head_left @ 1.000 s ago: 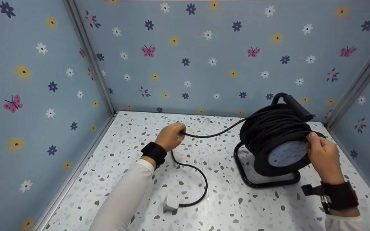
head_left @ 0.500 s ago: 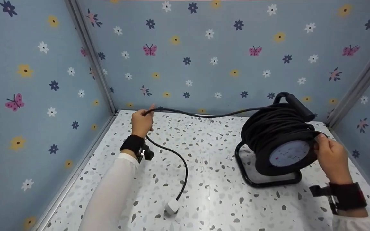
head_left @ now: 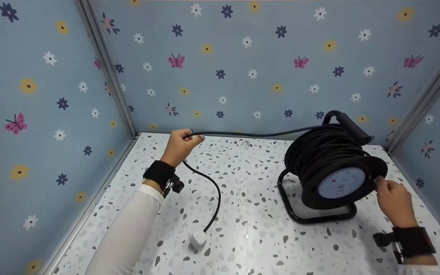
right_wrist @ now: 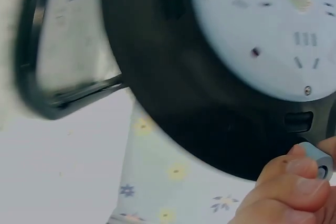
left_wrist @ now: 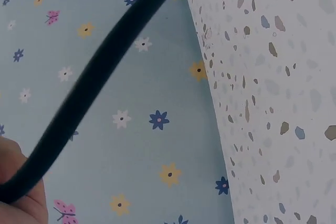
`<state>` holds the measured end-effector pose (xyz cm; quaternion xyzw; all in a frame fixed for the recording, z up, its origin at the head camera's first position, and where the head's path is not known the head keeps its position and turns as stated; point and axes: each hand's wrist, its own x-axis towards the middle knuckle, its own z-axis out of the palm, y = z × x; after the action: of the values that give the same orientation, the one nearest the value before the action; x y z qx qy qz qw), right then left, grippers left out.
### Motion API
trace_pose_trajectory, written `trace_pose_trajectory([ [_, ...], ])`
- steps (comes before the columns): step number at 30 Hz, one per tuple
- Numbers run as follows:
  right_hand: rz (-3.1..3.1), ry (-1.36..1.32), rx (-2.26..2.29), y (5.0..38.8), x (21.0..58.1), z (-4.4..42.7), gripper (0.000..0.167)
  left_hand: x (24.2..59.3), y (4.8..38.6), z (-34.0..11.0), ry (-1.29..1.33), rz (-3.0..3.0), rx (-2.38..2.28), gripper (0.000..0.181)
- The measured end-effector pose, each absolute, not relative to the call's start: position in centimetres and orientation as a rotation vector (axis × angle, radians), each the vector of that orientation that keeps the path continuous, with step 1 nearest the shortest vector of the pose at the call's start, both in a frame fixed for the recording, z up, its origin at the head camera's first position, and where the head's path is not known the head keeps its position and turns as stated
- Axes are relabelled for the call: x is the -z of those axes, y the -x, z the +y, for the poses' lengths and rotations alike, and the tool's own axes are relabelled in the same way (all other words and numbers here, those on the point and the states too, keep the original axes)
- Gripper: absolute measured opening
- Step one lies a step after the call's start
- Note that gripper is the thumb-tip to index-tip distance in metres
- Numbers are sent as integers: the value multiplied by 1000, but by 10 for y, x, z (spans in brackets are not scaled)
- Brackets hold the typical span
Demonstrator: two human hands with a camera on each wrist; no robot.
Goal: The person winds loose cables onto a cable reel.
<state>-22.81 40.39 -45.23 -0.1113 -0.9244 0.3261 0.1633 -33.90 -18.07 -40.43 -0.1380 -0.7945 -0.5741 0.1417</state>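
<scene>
A black cable reel (head_left: 313,156) stands on its tubular frame at the right in the head view, its round pale socket face (head_left: 341,183) turned toward me. My right hand (head_left: 395,200) is at the near rim, pinching a small grey crank knob (right_wrist: 318,161) that shows in the right wrist view. From the top of the drum the black cable (head_left: 243,134) runs left, raised, to my left hand (head_left: 178,149), whose thumb and fingers hold it. Past that hand the free end drops to a white plug (head_left: 198,240) lying on the table.
The white speckled table (head_left: 266,244) meets a flowered blue back wall (head_left: 239,88) right behind the reel and cable. Side panels (head_left: 63,160) with metal corner posts close off left and right. A black carry handle (head_left: 353,128) rises above the drum.
My left hand has moved left and farther back, straightening the cable, then slightly right again. The reel has turned, and my right hand has moved down with the knob. The plug has shifted slightly.
</scene>
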Motion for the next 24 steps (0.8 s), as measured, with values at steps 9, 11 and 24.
trace_pose_trajectory([
  [9,-2849,235,-866,227,475,408,54,403,331,-155,816,-2232,1643,40],
  [11,-2890,234,-861,228,477,407,54,403,330,-150,851,-2248,1622,34],
  [24,-3086,148,-778,226,498,375,57,411,322,-91,1067,-2475,1262,26],
])
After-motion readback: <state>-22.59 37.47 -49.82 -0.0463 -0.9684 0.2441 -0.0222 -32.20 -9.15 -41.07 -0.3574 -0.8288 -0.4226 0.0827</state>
